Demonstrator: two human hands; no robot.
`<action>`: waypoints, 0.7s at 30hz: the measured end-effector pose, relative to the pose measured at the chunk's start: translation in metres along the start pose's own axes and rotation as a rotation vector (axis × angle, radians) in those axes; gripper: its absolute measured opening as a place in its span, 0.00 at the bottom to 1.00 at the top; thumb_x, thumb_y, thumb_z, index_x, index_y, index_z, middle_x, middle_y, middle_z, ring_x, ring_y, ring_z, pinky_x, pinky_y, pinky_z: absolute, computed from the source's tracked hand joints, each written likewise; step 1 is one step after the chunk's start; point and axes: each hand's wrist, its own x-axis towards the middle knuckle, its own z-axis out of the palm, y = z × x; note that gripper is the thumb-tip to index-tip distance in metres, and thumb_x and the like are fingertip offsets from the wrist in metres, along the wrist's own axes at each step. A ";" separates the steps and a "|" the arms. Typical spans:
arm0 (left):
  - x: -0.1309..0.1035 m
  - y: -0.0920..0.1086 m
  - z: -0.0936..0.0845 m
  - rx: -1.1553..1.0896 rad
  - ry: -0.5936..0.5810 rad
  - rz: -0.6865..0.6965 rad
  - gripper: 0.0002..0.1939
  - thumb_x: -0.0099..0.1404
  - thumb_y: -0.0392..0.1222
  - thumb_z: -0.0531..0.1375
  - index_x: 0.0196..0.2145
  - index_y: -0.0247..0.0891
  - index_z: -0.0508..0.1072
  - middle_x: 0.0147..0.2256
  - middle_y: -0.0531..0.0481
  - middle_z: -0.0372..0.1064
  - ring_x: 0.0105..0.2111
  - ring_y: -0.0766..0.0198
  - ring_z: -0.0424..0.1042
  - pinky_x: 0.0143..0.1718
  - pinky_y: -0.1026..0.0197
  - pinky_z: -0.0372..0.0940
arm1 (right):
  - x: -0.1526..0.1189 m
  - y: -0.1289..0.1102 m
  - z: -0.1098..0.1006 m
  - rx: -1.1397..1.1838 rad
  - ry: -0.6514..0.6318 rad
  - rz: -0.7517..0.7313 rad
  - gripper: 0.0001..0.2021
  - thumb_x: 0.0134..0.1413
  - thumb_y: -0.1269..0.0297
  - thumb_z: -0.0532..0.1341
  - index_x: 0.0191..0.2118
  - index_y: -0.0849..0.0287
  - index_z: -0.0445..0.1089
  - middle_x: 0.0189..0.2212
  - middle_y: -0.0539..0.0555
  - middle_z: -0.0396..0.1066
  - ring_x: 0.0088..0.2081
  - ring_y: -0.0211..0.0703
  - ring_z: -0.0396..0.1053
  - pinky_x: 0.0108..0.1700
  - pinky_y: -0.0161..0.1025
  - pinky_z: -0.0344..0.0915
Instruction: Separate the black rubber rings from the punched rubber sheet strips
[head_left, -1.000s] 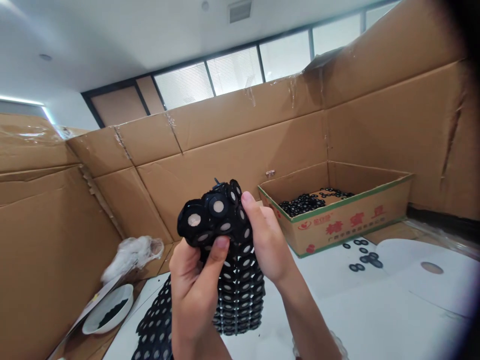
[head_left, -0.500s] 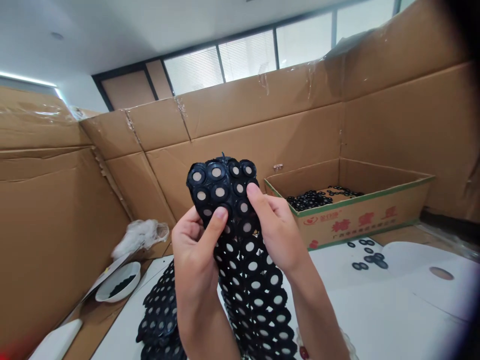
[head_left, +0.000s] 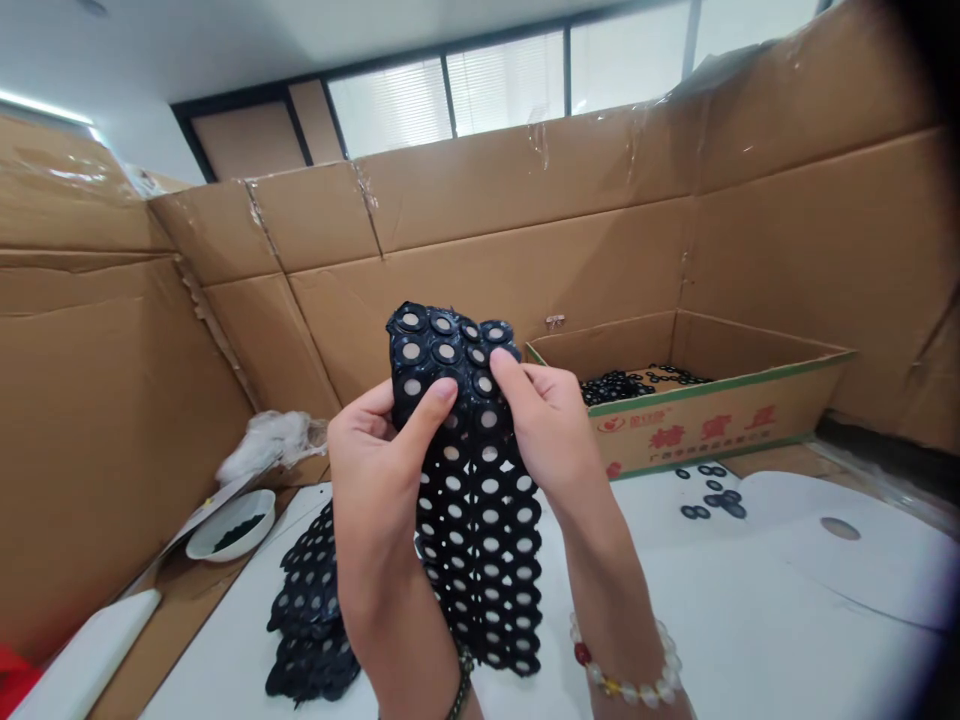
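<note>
A black strip of joined rings (head_left: 491, 515) with pale round centres hangs upright between both hands. My left hand (head_left: 386, 470) pinches its left edge near the top, thumb across the front. On the right edge, my right hand (head_left: 544, 425) grips the strip with its thumb on the front. The fingers behind the strip are hidden. A folded pile of similar black ring material (head_left: 311, 610) lies on the white table, left of the hanging strip and partly behind my left forearm.
A cardboard box (head_left: 697, 430) holding black rings stands at the back right. Several loose rings (head_left: 721, 500) lie before it, beside a white disc (head_left: 840, 528). At left are a white bowl (head_left: 259, 540) and crumpled plastic (head_left: 270, 445). Cardboard walls (head_left: 480, 230) surround the table.
The view has tilted and shifted slightly. The strip's lower end has come into sight, hanging above the table. Both hands keep their hold, and the bead bracelet on the right wrist shows more fully.
</note>
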 end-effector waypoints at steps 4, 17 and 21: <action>0.000 0.002 -0.002 -0.005 -0.059 -0.027 0.10 0.55 0.47 0.71 0.25 0.38 0.79 0.26 0.52 0.76 0.25 0.67 0.70 0.27 0.67 0.65 | -0.008 -0.008 0.002 0.074 0.127 -0.081 0.25 0.59 0.50 0.58 0.19 0.55 0.47 0.15 0.43 0.48 0.19 0.31 0.48 0.20 0.33 0.47; -0.002 0.011 -0.009 0.119 -0.184 -0.079 0.12 0.54 0.47 0.72 0.22 0.38 0.77 0.24 0.54 0.74 0.25 0.70 0.68 0.25 0.71 0.62 | -0.001 -0.001 -0.005 0.228 0.109 0.038 0.23 0.50 0.48 0.65 0.18 0.57 0.57 0.17 0.45 0.53 0.21 0.32 0.53 0.21 0.30 0.54; -0.003 0.010 -0.010 0.111 -0.182 -0.053 0.12 0.53 0.45 0.72 0.21 0.38 0.77 0.23 0.54 0.72 0.25 0.70 0.67 0.26 0.70 0.62 | -0.003 -0.005 -0.005 0.233 0.106 0.023 0.23 0.49 0.48 0.66 0.18 0.57 0.58 0.17 0.45 0.54 0.22 0.33 0.54 0.21 0.30 0.56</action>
